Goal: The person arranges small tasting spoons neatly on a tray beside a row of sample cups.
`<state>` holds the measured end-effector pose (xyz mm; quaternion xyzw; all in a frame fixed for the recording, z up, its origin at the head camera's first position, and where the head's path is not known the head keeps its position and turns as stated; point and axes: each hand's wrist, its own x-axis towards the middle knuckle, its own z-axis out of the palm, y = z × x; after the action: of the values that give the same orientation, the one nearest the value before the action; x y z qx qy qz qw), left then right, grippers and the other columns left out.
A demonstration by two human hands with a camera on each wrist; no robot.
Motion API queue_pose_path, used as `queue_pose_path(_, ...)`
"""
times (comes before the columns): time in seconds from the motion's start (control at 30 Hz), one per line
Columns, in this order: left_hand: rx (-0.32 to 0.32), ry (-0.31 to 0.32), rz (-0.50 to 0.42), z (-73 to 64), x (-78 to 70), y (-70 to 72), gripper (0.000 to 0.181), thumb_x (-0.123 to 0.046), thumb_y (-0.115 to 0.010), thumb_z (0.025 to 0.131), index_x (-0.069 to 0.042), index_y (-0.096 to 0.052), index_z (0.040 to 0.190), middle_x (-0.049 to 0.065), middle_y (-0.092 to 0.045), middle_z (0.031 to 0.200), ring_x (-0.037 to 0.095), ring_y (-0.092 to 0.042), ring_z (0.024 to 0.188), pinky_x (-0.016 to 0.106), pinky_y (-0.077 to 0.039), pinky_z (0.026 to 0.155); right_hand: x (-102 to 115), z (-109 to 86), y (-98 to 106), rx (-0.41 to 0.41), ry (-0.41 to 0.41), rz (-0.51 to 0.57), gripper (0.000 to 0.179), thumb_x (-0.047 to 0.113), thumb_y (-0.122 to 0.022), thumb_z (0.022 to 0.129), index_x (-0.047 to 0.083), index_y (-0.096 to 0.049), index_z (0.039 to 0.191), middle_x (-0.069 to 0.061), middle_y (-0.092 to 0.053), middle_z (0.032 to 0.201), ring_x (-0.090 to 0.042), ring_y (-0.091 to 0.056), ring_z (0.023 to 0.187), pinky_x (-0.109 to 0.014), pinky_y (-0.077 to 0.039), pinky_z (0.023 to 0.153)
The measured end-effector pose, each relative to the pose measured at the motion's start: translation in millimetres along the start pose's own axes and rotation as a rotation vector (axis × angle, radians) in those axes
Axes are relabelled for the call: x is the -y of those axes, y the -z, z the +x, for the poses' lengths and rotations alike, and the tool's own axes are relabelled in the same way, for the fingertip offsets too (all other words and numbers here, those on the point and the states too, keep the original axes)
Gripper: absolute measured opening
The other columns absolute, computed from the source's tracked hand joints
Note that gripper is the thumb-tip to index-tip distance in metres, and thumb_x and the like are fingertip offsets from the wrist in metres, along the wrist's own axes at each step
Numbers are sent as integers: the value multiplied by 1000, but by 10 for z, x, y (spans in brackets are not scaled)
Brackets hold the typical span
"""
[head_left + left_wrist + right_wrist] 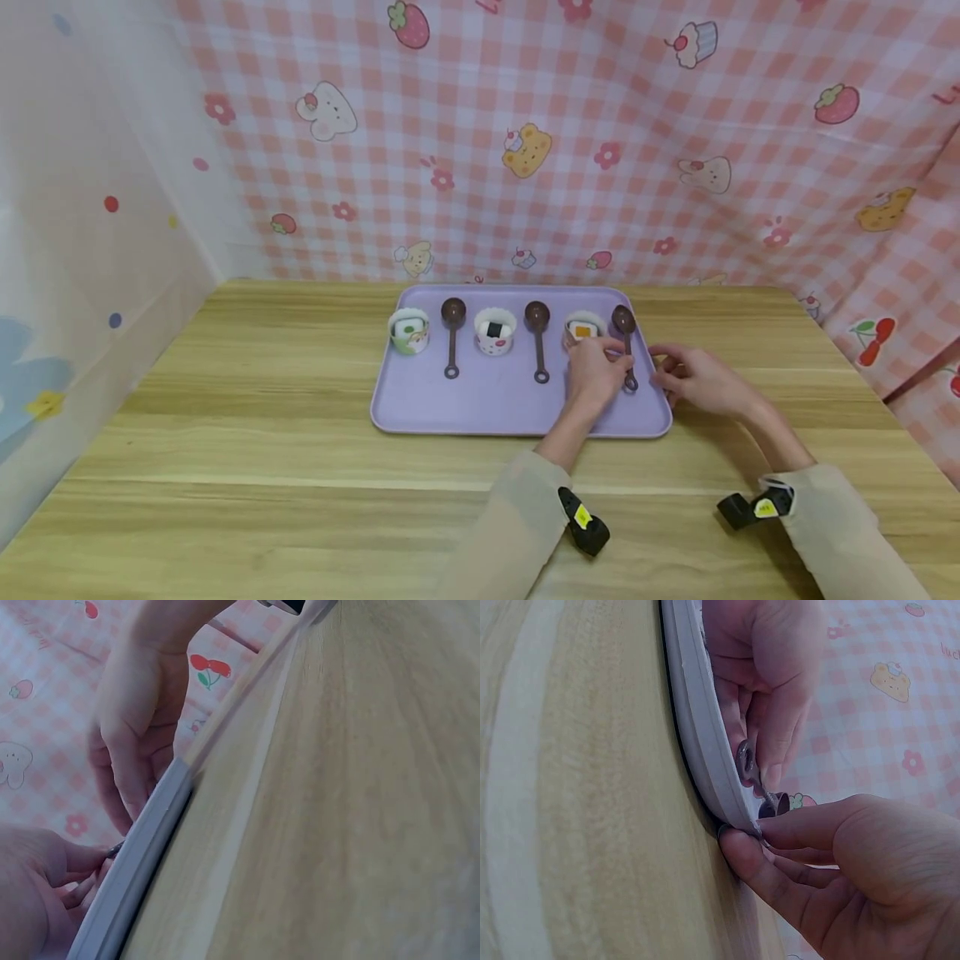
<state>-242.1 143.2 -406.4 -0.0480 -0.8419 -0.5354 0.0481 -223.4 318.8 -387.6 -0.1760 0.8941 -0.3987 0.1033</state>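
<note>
A brown long-handled scoop (623,319) with a round bowl and a ring end lies at the right side of a purple tray (427,408). My left hand (592,372) pinches its handle between thumb and fingers; the right wrist view shows the ring end of that scoop (745,759) sticking out below the grip. With thumb and fingers, my right hand (701,379) grips the tray's right rim (705,727). Behind my left hand stands a patterned baking cup (585,319), partly hidden, holding a white piece with an orange top (582,332).
Two more brown scoops (453,313) (537,316) lie on the tray. Between and beside them stand a green-patterned cup (409,343) and a white patterned cup (495,346), each holding a small white piece. A wooden table (262,467) carries the tray; checked cloth (480,208) hangs behind.
</note>
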Motion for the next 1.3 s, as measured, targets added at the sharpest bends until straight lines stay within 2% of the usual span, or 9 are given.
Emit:
queue_pose_path(0.33,-30,-5,19,1,4,-46,11,-10,-82,82,-10,-80,93,0,-76,79,11,-69,72,23,-53,72,30,-5,-1,-6,-9,0,45,-4,-53,99,-22,-38,137,-16,-62,91,-18,-63,71,-31,-58,61)
queue_pose_path(0.6,-71,-44,170,-9,-16,-88,9,-16,-82,83,-16,-81,92,-2,-75,81,16,-69,73,26,-53,66,28,-11,-1,-13,-11,-13,44,-5,-54,99,-22,-40,137,-16,-63,90,-16,-64,69,-31,-58,60)
queue_pose_path(0.9,-86,-18,222,-27,-30,-68,6,-20,-82,83,-21,-82,89,0,-76,85,21,-70,75,31,-53,63,22,-2,-2,-9,-15,-13,44,-5,-54,98,-22,-39,137,-16,-63,91,-17,-64,70,-31,-57,60)
queue_pose_path(1.3,-84,19,250,-37,-28,-61,4,-24,-82,85,-22,-80,88,0,-75,87,25,-71,80,36,-54,65,35,-7,0,-9,-7,-18,43,-4,-55,99,-22,-41,136,-17,-63,92,-17,-64,71,-31,-57,61)
